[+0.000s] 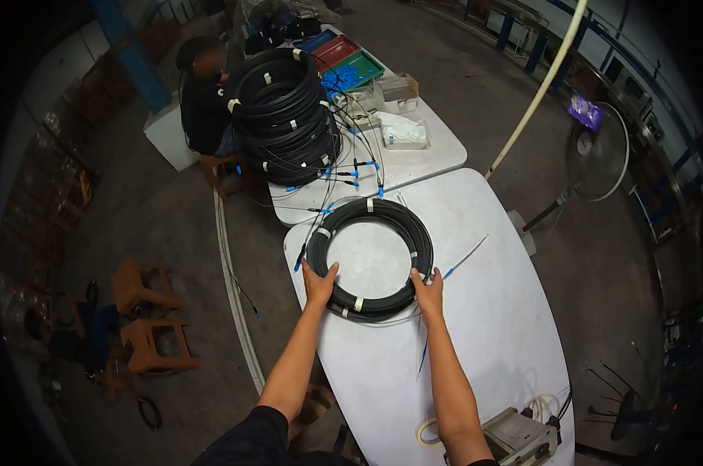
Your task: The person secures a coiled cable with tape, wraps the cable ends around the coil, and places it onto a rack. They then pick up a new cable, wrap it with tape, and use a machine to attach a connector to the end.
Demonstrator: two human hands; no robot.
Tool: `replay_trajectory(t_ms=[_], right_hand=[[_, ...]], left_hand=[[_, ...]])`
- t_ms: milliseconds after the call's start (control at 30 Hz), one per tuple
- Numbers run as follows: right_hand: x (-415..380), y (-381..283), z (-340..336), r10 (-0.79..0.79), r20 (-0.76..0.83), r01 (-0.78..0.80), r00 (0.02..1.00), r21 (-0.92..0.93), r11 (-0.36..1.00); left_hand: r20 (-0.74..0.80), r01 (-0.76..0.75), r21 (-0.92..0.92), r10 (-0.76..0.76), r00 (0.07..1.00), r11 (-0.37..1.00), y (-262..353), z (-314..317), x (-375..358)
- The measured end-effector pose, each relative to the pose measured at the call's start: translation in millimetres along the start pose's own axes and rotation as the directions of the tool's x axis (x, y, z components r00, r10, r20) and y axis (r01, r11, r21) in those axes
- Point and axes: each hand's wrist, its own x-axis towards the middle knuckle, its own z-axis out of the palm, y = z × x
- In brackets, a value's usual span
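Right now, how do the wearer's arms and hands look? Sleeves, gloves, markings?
Left hand and right hand: bare, no gloves. Forearms uncovered; no watch or markings visible. Left sleeve is black, ending near the elbow; only a dark edge of the right sleeve shows at bottom.

Black cable coil [421,233], one, pale-banded, left hand [319,286] gripping its near left, right hand [428,293] its near right, white table [491,287] beneath it, stacked coils [278,124] beyond it.
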Motion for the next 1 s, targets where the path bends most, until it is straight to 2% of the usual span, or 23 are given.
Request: replay_trajectory(t_ms=[33, 67, 100, 167, 233, 367, 433, 500, 567, 633, 667, 700, 733, 767, 833, 867, 933, 967, 1000], right_hand=[[10.7, 2.6, 13.4, -0.068, -0.025, 0.066, 0.997, -0.098, 0.993], [16.7, 7.9, 23.6, -0.018, -0.049, 0.006, 0.999, -0.231, 0.973], [18.9, 11.1, 31.4, -0.019, -0.051, 0.007, 0.999, -0.231, 0.973], [15.0, 21.7, 42.2, -0.181, -0.137, 0.105, 0.974, -0.435, 0.895], [17.7, 23.5, 46.9, -0.193, -0.154, 0.115, 0.969, -0.409, 0.905], [11.7, 16.0, 42.8, -0.089, -0.156, 0.024, 0.984, -0.378, 0.926], [2.4, 9.7, 40.8, -0.037, -0.162, -0.025, 0.986, -0.362, 0.932], [-4.0, 1.0, 39.0, 0.03, -0.181, -0.094, 0.983, -0.356, 0.93], [-15.5, 6.3, 34.9, 0.031, -0.225, -0.106, 0.974, -0.328, 0.939], [-30.7, 18.9, 24.1, -0.055, -0.238, 0.003, 0.97, -0.214, 0.977], [-37.5, 26.1, 16.3, -0.052, -0.244, -0.002, 0.968, -0.214, 0.977], [-41.1, 37.5, 6.3, -0.128, -0.211, 0.102, 0.969, -0.128, 0.986], [-48.7, 49.9, -4.2, -0.201, -0.185, 0.197, 0.962, -0.039, 0.98], [-59.2, 62.4, -12.3, -0.274, -0.168, 0.286, 0.947, 0.052, 0.957], [-88.7, 77.5, -32.2, -0.239, -0.196, 0.254, 0.951, 0.054, 0.966], [-102.4, 88.8, -43.6, -0.244, -0.204, 0.264, 0.948, 0.079, 0.961], [-121.9, 105.7, -70.7, -0.247, -0.178, 0.271, 0.953, 0.128, 0.954], [-132.2, 115.1, -84.2, -0.264, -0.186, 0.285, 0.946, 0.095, 0.954], [-141.2, 117.3, -100.7, -0.256, -0.147, 0.275, 0.955, 0.124, 0.953]], left_hand=[[0.001, 0.005, -0.004, -0.005, 1.0, 1.0, -15.8, 4.8, 9.8], [0.014, -0.02, 0.067, 0.019, 1.0, 0.998, -31.4, 9.2, 18.2], [0.028, -0.052, 0.138, 0.049, 0.998, 0.989, -31.2, 10.0, 21.8], [0.053, -0.041, 0.105, 0.035, 0.998, 0.994, -33.3, 10.0, 22.2], [0.043, -0.002, 0.147, -0.004, 0.999, 0.989, -31.6, 11.0, 21.2], [0.047, 0.015, 0.126, -0.021, 0.999, 0.992, -36.4, 11.9, 24.4], [0.097, -0.052, 0.085, 0.044, 0.994, 0.995, -36.7, 4.9, 23.5], [0.148, -0.049, 0.111, 0.033, 0.988, 0.993, -37.7, -2.8, 25.0], [0.19, -0.094, 0.041, 0.084, 0.978, 0.995, -52.0, -6.7, 18.0], [0.161, -0.074, 0.083, 0.06, 0.985, 0.994, -44.7, -10.8, -11.7], [0.181, -0.059, -0.149, 0.086, 0.98, 0.987, -47.5, -12.7, -26.7], [0.196, -0.034, -0.373, 0.115, 0.974, 0.927, -47.8, -13.1, -40.3], [0.104, -0.054, -0.36, 0.098, 0.99, 0.931, -35.1, -13.3, -65.9], [0.117, -0.048, -0.355, 0.095, 0.989, 0.934, -30.0, -15.9, -85.9], [0.184, 0.084, -0.497, 0.01, 0.983, 0.864, -32.7, -20.7, -122.2], [0.192, 0.089, -0.492, 0.008, 0.981, 0.866, -41.3, -25.6, -137.8], [0.286, 0.066, -0.35, 0.039, 0.957, 0.935, -50.7, -33.5, -161.2], [0.295, 0.071, -0.346, 0.037, 0.955, 0.935, -50.4, -37.0, -169.8], [0.353, 0.236, -0.352, -0.105, 0.93, 0.906, -35.5, -44.5, -182.1]])
